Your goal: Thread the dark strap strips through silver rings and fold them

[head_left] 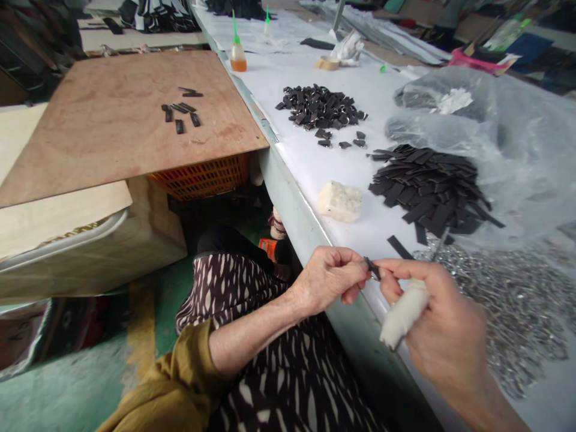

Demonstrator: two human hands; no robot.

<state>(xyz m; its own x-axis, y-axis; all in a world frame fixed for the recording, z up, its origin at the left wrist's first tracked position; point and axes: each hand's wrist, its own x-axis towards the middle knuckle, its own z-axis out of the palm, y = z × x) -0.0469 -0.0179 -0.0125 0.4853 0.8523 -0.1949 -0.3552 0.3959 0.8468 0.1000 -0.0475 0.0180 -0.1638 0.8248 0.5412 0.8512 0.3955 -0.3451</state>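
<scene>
Black tabs (321, 108) heaped, apparently done; left hand (330, 277) pinched closed on one dark piece (372, 268) by the table edge (294, 195), seemingly in progress; right hand (445, 330) pinching its other end; many strips (432, 186) and metal bits (517, 306) apparently left.

Soft light brightens the tabletop (306, 163), while upper corners look dim and blurred.
</scene>
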